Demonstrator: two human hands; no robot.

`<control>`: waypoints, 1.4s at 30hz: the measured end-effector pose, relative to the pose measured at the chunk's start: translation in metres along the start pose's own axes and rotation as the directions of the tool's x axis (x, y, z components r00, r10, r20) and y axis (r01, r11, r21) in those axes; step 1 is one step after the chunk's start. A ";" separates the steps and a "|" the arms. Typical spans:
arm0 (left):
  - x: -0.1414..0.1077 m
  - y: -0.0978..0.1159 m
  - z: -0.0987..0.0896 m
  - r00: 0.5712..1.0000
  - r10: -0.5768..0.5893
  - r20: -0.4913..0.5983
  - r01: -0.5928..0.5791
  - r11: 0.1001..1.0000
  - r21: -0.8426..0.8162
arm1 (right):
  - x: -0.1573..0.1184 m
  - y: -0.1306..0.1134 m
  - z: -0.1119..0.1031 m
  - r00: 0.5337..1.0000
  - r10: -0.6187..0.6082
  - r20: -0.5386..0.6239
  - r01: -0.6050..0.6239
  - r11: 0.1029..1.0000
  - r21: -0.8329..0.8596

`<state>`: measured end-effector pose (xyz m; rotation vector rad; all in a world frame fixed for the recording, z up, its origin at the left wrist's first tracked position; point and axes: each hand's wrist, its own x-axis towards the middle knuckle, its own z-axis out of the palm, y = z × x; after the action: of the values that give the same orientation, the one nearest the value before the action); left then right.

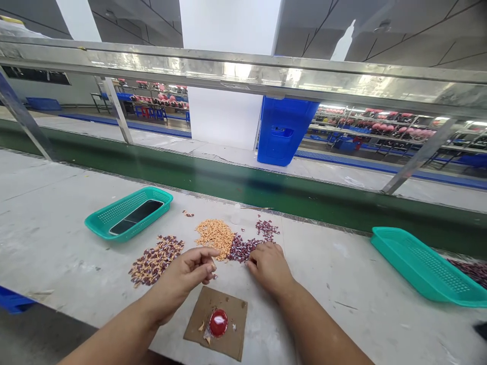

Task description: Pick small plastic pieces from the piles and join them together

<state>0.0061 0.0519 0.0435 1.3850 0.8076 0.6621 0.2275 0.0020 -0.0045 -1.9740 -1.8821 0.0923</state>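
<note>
My left hand (pixel 192 269) is raised over the table, thumb and fingers curled into a pinch. A tiny piece seems to show at its fingertips, too small to name. My right hand (pixel 271 267) rests at the near edge of a pile of small dark purple pieces (pixel 243 249), its fingers bent down and their tips partly hidden. Left of that pile, touching it, lies a heap of small orange pieces (pixel 215 234). Further left is a pile of mixed orange and purple pieces (pixel 158 259). Below my hands, a round glossy red object (pixel 218 323) sits on a cardboard square (pixel 233 347).
A green basket (pixel 99 223) at left holds a dark flat phone-like object (pixel 140 213). Another green basket (pixel 426 263) stands at right, with more purple pieces (pixel 470 269) beyond. Past the table run a green belt (pixel 228 185), a metal frame (pixel 236 71) and a blue bin (pixel 285 134).
</note>
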 end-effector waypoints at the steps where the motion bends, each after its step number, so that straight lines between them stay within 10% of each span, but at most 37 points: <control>1: -0.002 0.000 -0.002 1.000 -0.005 -0.016 0.005 1.000 0.007 | 0.000 -0.002 0.003 1.000 0.002 0.002 -0.002 1.000 -0.016; 8: -0.020 -0.016 -0.011 0.996 -0.012 -0.085 0.005 0.997 -0.078 | 0.001 -0.013 0.002 1.000 -0.003 0.002 0.003 1.000 0.013; 14: -0.040 -0.026 0.002 0.994 -0.059 -0.089 0.051 0.994 -0.097 | -0.026 -0.073 -0.023 0.990 -0.118 0.076 0.089 0.946 0.312; 19: -0.058 -0.027 0.006 1.000 0.017 0.014 -0.018 0.997 0.081 | -0.061 -0.111 -0.011 0.956 -0.151 0.250 -0.181 0.365 0.913; 27: -0.086 -0.037 -0.008 0.993 0.074 0.097 -0.107 0.912 0.396 | -0.088 -0.107 0.024 0.944 -0.179 0.276 -0.251 0.151 0.956; 42: -0.113 -0.062 -0.020 0.979 0.017 0.202 -0.003 0.997 -0.072 | -0.115 -0.134 0.036 0.933 -0.173 0.317 -0.314 0.046 0.948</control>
<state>-0.0789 -0.0338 -0.0065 1.3672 0.6102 0.5424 0.0797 -0.1001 -0.0188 -0.9229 -1.0858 1.5014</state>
